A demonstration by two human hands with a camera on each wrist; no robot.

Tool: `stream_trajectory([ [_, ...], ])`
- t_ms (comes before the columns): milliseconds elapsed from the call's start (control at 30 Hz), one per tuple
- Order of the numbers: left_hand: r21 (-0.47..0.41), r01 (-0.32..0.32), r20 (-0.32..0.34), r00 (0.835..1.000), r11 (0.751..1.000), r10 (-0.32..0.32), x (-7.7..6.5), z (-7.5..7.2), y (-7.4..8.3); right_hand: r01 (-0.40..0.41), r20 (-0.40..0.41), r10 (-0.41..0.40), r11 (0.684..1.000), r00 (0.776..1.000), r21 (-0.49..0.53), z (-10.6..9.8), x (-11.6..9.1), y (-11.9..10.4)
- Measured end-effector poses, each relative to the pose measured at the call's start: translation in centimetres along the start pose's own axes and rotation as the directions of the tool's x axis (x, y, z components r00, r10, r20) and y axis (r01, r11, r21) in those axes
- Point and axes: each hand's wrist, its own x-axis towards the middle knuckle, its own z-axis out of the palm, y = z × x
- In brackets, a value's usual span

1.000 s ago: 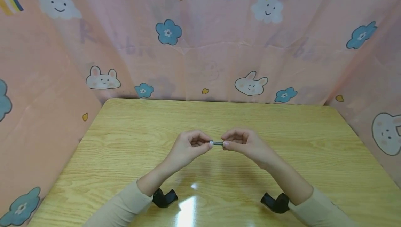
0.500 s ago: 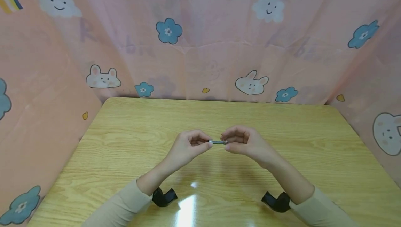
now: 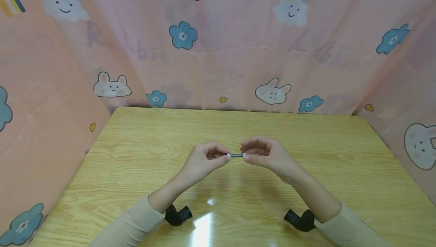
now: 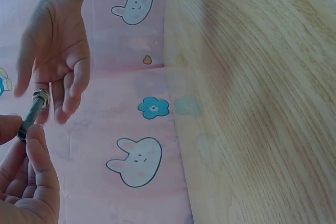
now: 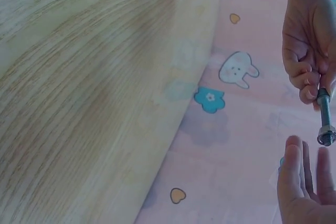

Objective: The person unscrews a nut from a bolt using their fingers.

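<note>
A metal bolt is held level above the table, between the two hands. My left hand pinches its head end between thumb and fingers; the head shows partly in the left wrist view. Near the bolt's other end sits a nut, with what looks like a washer by it. My right hand is around that end, fingers spread and loosely bent. In the right wrist view, the thumb and fingers of the right hand stand apart from the nut.
Below the hands is a wood-grain table with a bright glare patch near the front. A pink patterned cloth hangs behind it and at both sides. Black wrist mounts stick out by the sleeves.
The right fingers loosened from the nut end and spread, baring it half a second ago; the right thumb now covers that end again in the head view. The left hand stays nearly still.
</note>
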Motion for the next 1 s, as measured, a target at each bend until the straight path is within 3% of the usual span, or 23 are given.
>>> stream_trajectory([
  [167, 0.004, -0.003, -0.002, 1.0, 1.0, 0.003, 0.05, 0.07, 0.11, -0.042, -0.003, 0.042, 0.999, 0.999, -0.015, 0.12, 0.12, -0.22],
  [367, -0.006, -0.012, 0.001, 1.0, 1.0, 0.012, 0.14, 0.04, 0.11, 0.013, 0.002, -0.013, 1.0, 1.0, -0.005, 0.05, 0.01, -0.11],
  [567, 0.009, -0.005, -0.003, 1.0, 1.0, 0.005, 0.1, 0.19, 0.16, -0.032, 0.013, 0.032, 0.999, 0.999, -0.016, 0.04, -0.03, -0.08],
  [767, 0.008, -0.017, -0.003, 1.0, 1.0, 0.017, 0.07, 0.15, 0.23, 0.0, 0.009, 0.0, 1.0, 1.0, -0.016, -0.05, -0.16, -0.07],
  [1000, 0.012, -0.007, -0.006, 1.0, 1.0, 0.007, 0.07, 0.24, 0.37, -0.046, -0.001, 0.046, 0.999, 0.999, -0.028, 0.01, -0.19, -0.07],
])
